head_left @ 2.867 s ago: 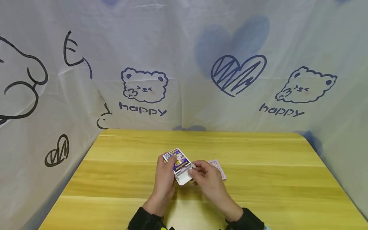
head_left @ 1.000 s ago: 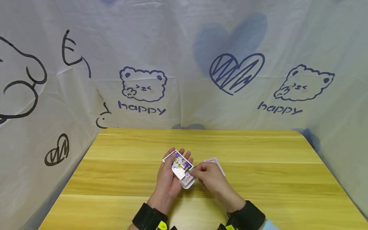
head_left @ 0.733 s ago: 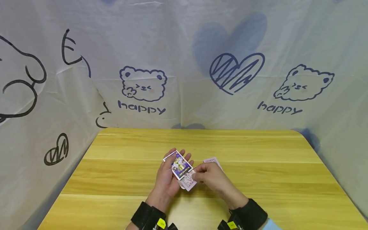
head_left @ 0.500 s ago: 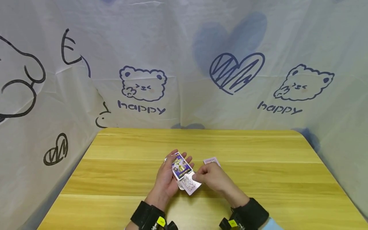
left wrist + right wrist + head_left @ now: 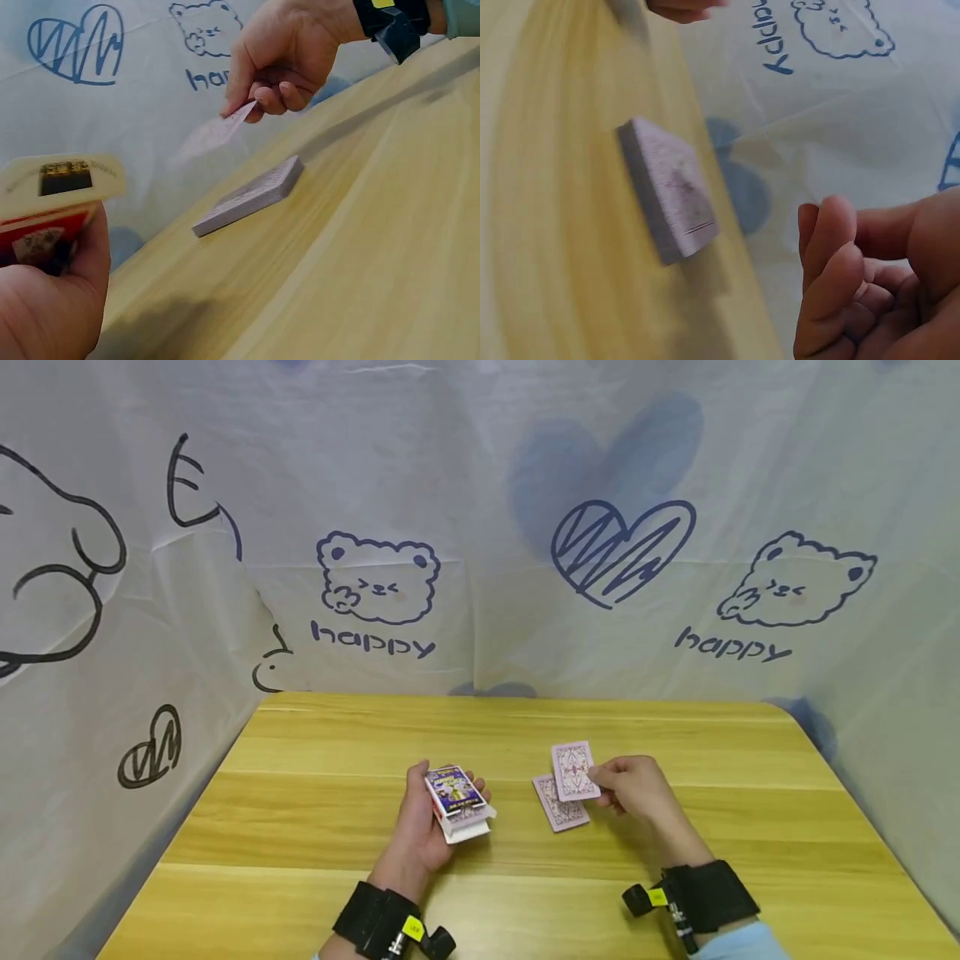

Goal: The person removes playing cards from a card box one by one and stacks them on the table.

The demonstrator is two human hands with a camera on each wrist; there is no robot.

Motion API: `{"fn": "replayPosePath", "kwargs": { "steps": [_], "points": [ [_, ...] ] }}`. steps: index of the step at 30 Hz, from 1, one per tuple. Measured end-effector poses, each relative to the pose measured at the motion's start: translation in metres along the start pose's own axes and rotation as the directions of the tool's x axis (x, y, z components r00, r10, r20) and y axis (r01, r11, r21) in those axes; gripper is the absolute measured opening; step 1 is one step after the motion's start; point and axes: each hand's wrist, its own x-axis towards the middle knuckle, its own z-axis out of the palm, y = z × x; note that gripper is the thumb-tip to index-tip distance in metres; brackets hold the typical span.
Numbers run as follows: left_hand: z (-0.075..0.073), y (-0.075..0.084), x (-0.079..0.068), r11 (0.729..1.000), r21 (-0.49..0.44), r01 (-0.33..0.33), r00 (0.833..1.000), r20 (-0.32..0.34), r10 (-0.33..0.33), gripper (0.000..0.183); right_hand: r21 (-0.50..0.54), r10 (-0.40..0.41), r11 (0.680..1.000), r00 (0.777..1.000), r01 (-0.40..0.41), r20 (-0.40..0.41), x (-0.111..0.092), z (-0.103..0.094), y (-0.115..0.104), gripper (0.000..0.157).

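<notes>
In the head view my left hand (image 5: 420, 831) holds a purple and yellow card box (image 5: 456, 789), its white flap hanging open and patterned card backs visible at the mouth. My right hand (image 5: 637, 785) pinches a pink-patterned playing card (image 5: 573, 768) by its right edge. Below that card lies a deck of playing cards (image 5: 562, 815), partly covered by it from above. From the left wrist, the held card (image 5: 217, 139) looks blurred and tilted, apart from the deck (image 5: 251, 196). The right wrist view shows thumb and fingertips together; the card itself cannot be made out there.
The wooden table (image 5: 300, 827) has pale yellow grain. Behind it and at the sides hangs a white cloth (image 5: 480, 485) with drawn bears and hearts. Both wrists wear black straps (image 5: 378, 918) with small cameras.
The right hand has drawn a card out of the box and carried it right, over the deck. The left hand has shifted slightly left with the box, whose open end now shows.
</notes>
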Motion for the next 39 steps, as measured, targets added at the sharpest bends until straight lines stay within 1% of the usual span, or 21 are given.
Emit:
{"fn": "replayPosePath", "kwargs": {
  "steps": [2,5,8,12,14,16,19,22,24,27,30,33,35,37,39],
  "points": [
    [0.002,0.000,-0.002,1.000,0.023,0.014,1.000,0.018,-0.014,0.071,0.015,0.033,0.999,0.999,-0.033,0.039,0.002,0.002,0.007,0.022],
    [0.006,0.000,-0.006,0.999,0.046,0.002,0.999,0.040,-0.004,0.069,0.025,0.057,0.998,0.995,-0.059,0.077,0.003,0.009,0.012,0.021],
    [0.010,0.000,-0.009,0.998,0.055,-0.010,0.998,0.059,0.006,0.067,0.032,0.078,0.996,0.994,-0.080,0.073,0.003,0.016,0.014,0.020],
    [0.013,0.001,-0.010,0.998,0.068,-0.015,0.997,0.082,0.010,0.061,0.015,0.088,0.996,0.995,-0.089,0.048,0.001,0.022,0.014,0.020],
    [0.013,0.000,-0.010,0.997,0.076,-0.015,0.996,0.085,0.008,0.058,-0.016,0.077,0.997,0.996,-0.076,0.037,0.000,0.024,0.015,0.021],
    [0.013,0.000,-0.010,0.997,0.078,-0.014,0.996,0.086,0.007,0.057,-0.073,0.055,0.996,0.998,-0.054,0.021,-0.001,0.026,0.016,0.022],
    [0.014,-0.001,-0.011,0.997,0.081,-0.013,0.996,0.085,0.006,0.057,-0.167,0.030,0.985,1.000,-0.031,-0.006,-0.001,0.028,0.017,0.025],
    [0.015,0.000,-0.012,0.996,0.086,-0.015,0.996,0.084,0.008,0.056,-0.216,0.017,0.976,1.000,-0.020,-0.016,-0.001,0.030,0.017,0.026],
    [0.015,0.000,-0.012,0.996,0.090,-0.016,0.996,0.083,0.008,0.054,-0.202,0.015,0.979,1.000,-0.017,-0.011,0.000,0.030,0.018,0.026],
    [0.015,0.000,-0.012,0.996,0.090,-0.017,0.997,0.081,0.010,0.051,-0.137,0.019,0.990,1.000,-0.017,0.017,0.002,0.028,0.019,0.026],
    [0.015,0.001,-0.012,0.996,0.091,-0.018,0.997,0.080,0.011,0.054,-0.050,0.025,0.998,0.999,-0.023,0.048,0.003,0.024,0.018,0.026],
    [0.015,0.001,-0.012,0.995,0.094,-0.021,0.997,0.078,0.014,0.057,-0.009,0.026,1.000,0.998,-0.025,0.058,0.002,0.019,0.017,0.026],
    [0.015,0.001,-0.012,0.996,0.092,-0.023,0.997,0.076,0.016,0.056,-0.021,0.019,1.000,0.998,-0.018,0.056,0.002,0.017,0.017,0.026],
    [0.014,0.001,-0.012,0.996,0.091,-0.023,0.997,0.077,0.016,0.053,-0.058,0.011,0.998,0.999,-0.009,0.045,0.002,0.017,0.018,0.026],
    [0.014,0.001,-0.012,0.996,0.086,-0.023,0.997,0.078,0.016,0.051,-0.126,-0.002,0.992,1.000,0.005,0.026,0.002,0.019,0.019,0.026]
  ]
}}
